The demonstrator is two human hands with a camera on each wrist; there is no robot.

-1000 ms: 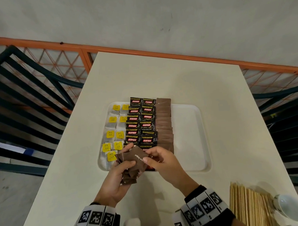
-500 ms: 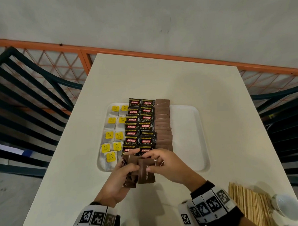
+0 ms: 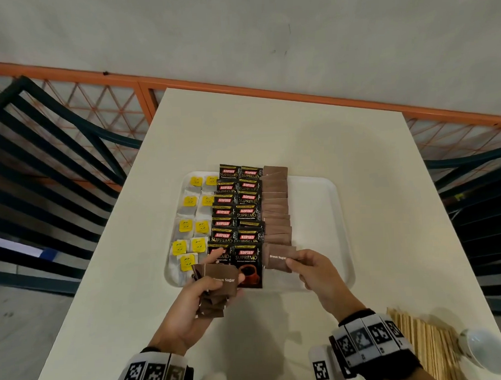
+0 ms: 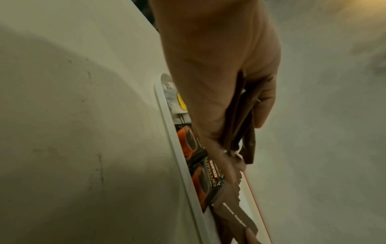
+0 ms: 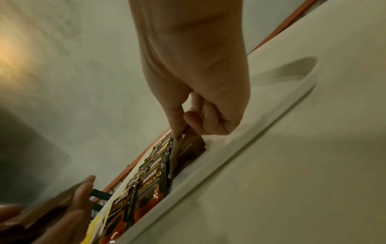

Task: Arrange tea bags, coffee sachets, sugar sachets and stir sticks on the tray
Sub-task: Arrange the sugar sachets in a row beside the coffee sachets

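Right hand [image 3: 316, 276] pinches one brown sugar sachet [image 3: 278, 258] over the tray [image 3: 316, 215], just below the sugar row [image 3: 276, 206]. Left hand [image 3: 191, 307] grips a sachet stack [image 3: 216, 292] beside it.

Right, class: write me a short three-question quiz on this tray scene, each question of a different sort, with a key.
1. True or false: the stir sticks already lie on the tray.
2. Which sachets does the left hand hold? A tea bags, B brown sugar, C coffee.
3. Fill in: the right hand pinches one brown sugar sachet at the near end of the ___ column.

Key: 1 false, they lie on the table; 2 B; 3 brown sugar.
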